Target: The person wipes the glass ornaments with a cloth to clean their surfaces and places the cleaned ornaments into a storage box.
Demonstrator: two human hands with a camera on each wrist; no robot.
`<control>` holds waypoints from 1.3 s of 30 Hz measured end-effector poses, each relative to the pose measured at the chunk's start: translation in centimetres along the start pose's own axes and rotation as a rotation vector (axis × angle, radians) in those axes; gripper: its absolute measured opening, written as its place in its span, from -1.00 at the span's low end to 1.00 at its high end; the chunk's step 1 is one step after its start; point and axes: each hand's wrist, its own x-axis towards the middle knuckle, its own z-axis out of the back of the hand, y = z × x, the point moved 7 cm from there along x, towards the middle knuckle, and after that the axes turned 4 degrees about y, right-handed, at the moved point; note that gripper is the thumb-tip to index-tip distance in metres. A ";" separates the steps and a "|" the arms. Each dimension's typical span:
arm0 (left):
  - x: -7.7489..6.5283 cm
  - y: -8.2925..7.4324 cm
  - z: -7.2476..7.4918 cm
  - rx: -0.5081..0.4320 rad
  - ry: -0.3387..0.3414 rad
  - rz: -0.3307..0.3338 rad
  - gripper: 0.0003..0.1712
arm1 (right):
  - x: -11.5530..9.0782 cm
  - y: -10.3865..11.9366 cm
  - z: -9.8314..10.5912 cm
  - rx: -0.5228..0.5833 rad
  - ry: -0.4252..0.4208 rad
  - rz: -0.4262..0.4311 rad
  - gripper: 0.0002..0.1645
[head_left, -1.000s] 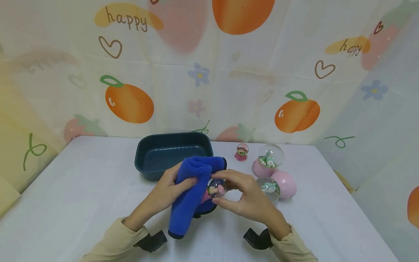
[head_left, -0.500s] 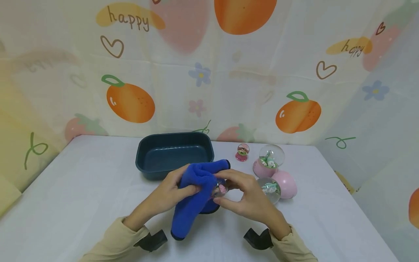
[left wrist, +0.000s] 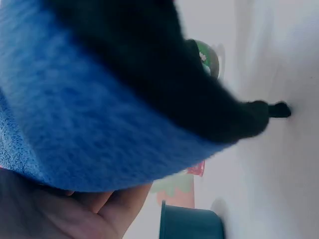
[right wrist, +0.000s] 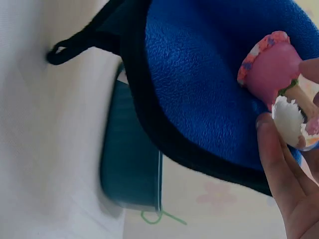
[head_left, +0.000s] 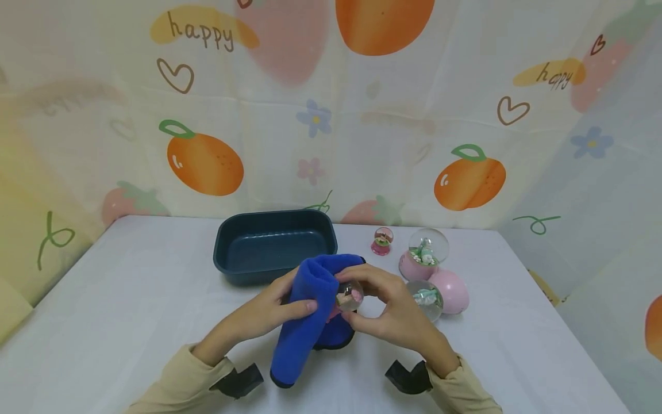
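A fluffy blue cloth (head_left: pixel 311 310) with black edging hangs from my left hand (head_left: pixel 274 307), which grips it with the thumb on top. My right hand (head_left: pixel 388 293) holds a small snow globe (head_left: pixel 351 296) by its clear ball, fingers above and thumb below. In the right wrist view the pink base of the snow globe (right wrist: pixel 271 69) lies against the cloth (right wrist: pixel 199 89), its rim patterned in coral and blue. Cloth fills much of the left wrist view and hides the snow globe there.
A dark teal basin (head_left: pixel 223 267) stands behind the hands. Farther right are a tiny pink snow globe (head_left: pixel 381 241), a larger upright one with a pink base (head_left: pixel 414 267), and one lying on its side (head_left: pixel 449 292) close to my right hand.
The cloth and snow globe have shifted slightly rightward, and the cloth's folds have changed around the globe. Both hands keep their hold.
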 end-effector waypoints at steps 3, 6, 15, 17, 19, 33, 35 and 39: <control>0.1 0.0 -0.3 -0.001 0.008 0.022 -0.22 | 0.0 0.0 -0.2 -0.006 -0.009 0.000 -0.37; 0.1 -0.3 -0.2 0.017 -0.044 0.000 -0.24 | 0.0 0.0 -0.3 -0.035 -0.025 -0.013 -0.40; 0.0 -0.8 0.2 0.107 -0.182 -0.085 -0.45 | 0.1 0.0 -0.3 -0.093 -0.052 -0.079 -0.40; 0.0 -0.9 0.3 0.122 -0.207 -0.112 -0.53 | 0.2 0.0 -0.4 -0.084 -0.042 -0.079 -0.42; 0.0 -0.9 0.6 0.135 -0.241 -0.131 -0.60 | 0.2 0.1 -0.5 -0.084 -0.028 -0.072 -0.43; 0.0 -0.2 0.5 0.055 -0.108 -0.007 -0.34 | 0.1 0.2 -0.5 -0.086 -0.028 -0.034 -0.45; 0.0 -0.3 0.4 0.075 -0.091 -0.001 -0.38 | 0.0 0.2 -0.5 -0.087 -0.020 -0.032 -0.46; 0.0 -0.9 0.7 0.103 -0.136 -0.061 -0.52 | 0.0 0.3 -0.6 -0.088 -0.010 -0.004 -0.46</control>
